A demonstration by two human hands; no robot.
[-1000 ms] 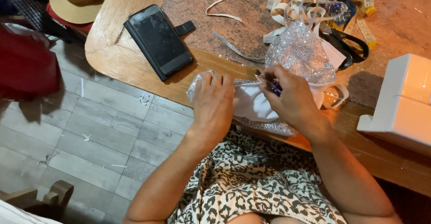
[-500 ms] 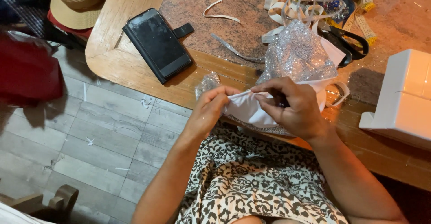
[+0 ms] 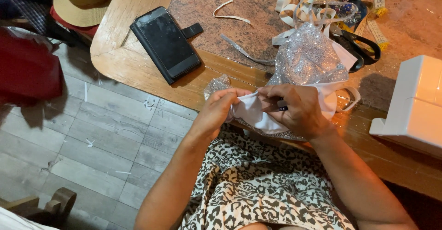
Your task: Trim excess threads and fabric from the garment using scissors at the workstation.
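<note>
Two bare hands worked at the near edge of the wooden table (image 3: 138, 69), both closed on one piece of white fabric (image 3: 251, 112) with a silver sequinned layer (image 3: 306, 59) rising from it toward 12 o'clock. The left hand (image 3: 218, 110) was curled, its fingertips pinching the fabric's left end. Half a second before, that hand had already gripped the same end; a full second before, it had lain flatter over the cloth. The right hand (image 3: 294, 110) was closed over the fabric's upper fold, with a small dark tool (image 3: 282, 105) showing between its fingers; what kind of tool could not be told. Compared with the earlier frames, the hands had drawn closer together and the white lining had been turned further outward, which suggested fine work along a seam or edge was under way.

At 10 o'clock from the hands lay a black phone in a folding case (image 3: 165, 43). At 1 o'clock lay black scissors (image 3: 359, 46), loops of white elastic (image 3: 299, 4) and a yellow tape measure (image 3: 378, 9). A white machine (image 3: 414, 105) stood at 3 o'clock. A straw hat (image 3: 83, 2) sat at 10 o'clock, beyond the table.
</note>
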